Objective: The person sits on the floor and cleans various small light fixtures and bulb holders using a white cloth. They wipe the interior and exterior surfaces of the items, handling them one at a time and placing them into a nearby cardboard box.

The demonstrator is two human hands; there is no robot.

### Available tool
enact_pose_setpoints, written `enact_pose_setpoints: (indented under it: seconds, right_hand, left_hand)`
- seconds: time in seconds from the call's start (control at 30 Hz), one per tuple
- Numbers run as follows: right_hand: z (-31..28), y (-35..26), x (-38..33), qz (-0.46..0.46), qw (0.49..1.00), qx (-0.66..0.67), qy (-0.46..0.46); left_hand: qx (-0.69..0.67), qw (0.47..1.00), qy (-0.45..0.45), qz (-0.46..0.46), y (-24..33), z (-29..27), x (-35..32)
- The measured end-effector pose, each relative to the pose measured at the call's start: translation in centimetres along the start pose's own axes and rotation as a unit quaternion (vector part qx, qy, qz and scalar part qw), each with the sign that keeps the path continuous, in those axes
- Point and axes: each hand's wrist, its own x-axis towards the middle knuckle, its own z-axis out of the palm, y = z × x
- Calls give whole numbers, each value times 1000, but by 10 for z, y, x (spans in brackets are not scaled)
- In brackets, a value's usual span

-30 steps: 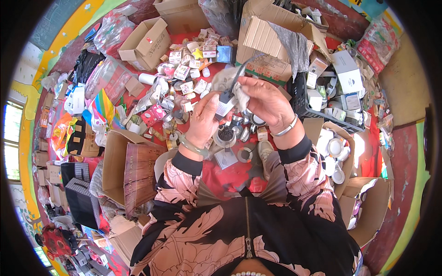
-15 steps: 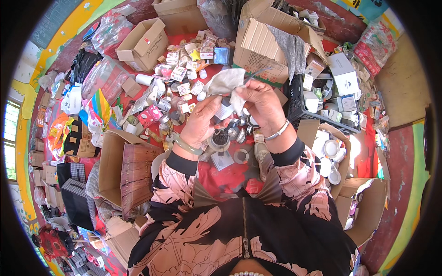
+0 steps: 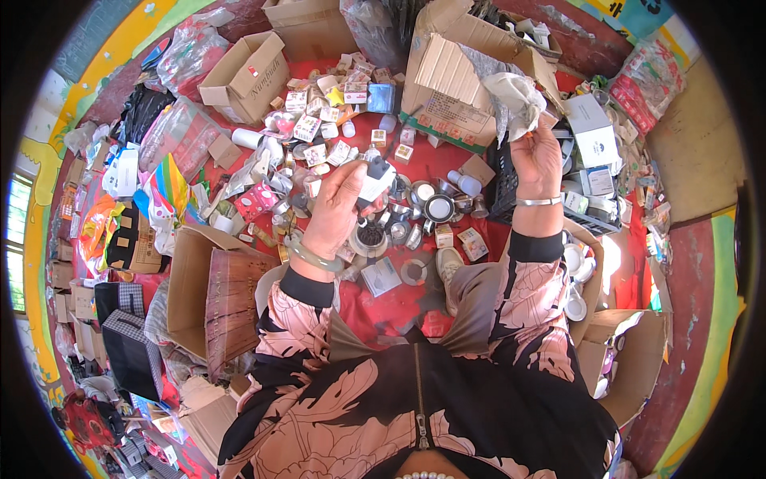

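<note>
Left hand (image 3: 339, 209) clamped on small white-and-dark item (image 3: 373, 177) over the red mat (image 3: 383, 307), right hand (image 3: 536, 156) gripping crumpled wrapping (image 3: 515, 100); seemingly unwrapped, many small boxes (image 3: 319, 128) likely pending.

Floor at frame centre is crowded: round metal tins (image 3: 437, 207) and small cartons (image 3: 319, 152) lie packed together, leaving only narrow strips of red cloth (image 3: 375, 307) between them. Open cloth shows just below centre, beside the person's knees. An open cardboard box (image 3: 195, 291) blocks the lower left; a large carton of flat packs (image 3: 447, 88) walls off the upper centre. A black crate (image 3: 503, 180) stands just right of the tins
</note>
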Motion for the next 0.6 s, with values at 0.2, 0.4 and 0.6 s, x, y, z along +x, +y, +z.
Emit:
enact_pose_setpoints:
  seconds: [0.2,0.4,0.6]
  right_hand:
    - [34,56,-45,208,961,-129,-125]
    - [61,91,-78,217,914,-307,-151]
    - [51,85,-67,212,951,-213,-73]
  left_hand:
    - [200,974,17,106,-4,4,8]
    - [394,898,-10,196,-4,12,7]
    - [411,902,-34,129,7,19,6]
